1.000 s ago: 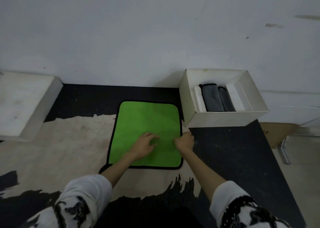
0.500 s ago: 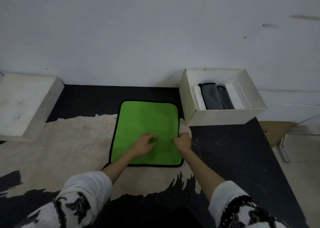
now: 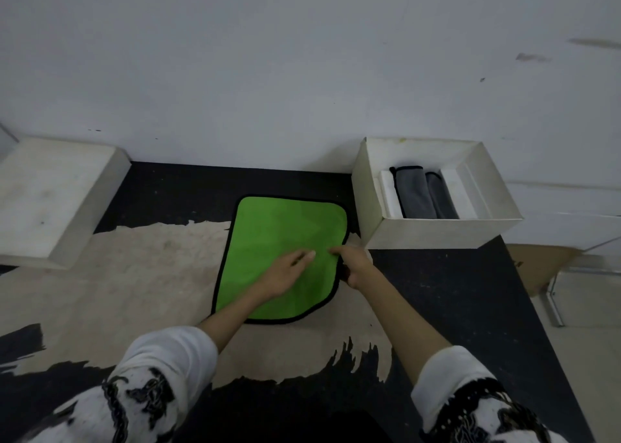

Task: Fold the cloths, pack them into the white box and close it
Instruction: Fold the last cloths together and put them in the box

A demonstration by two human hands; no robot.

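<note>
A green cloth (image 3: pixel 285 237) with black trim lies flat on the worn table. My left hand (image 3: pixel 285 273) rests palm down on its lower middle, fingers stretched out flat. My right hand (image 3: pixel 353 262) pinches the cloth's right edge, which is lifted and pulled slightly inward. The open white box (image 3: pixel 426 230) stands to the right of the cloth against the wall. Inside it lie folded grey cloths (image 3: pixel 423 195) side by side. The box's white lid (image 3: pixel 50 193) sits at the far left.
The table (image 3: pixel 134 274) has a black top with a large worn beige patch. A white wall runs directly behind it. Past the table's right edge I see a cardboard piece (image 3: pixel 537 264) and floor.
My left hand has flattened and spread its fingers on the cloth. My right hand has drawn the cloth's right edge inward, so the lower right corner now sits skewed.
</note>
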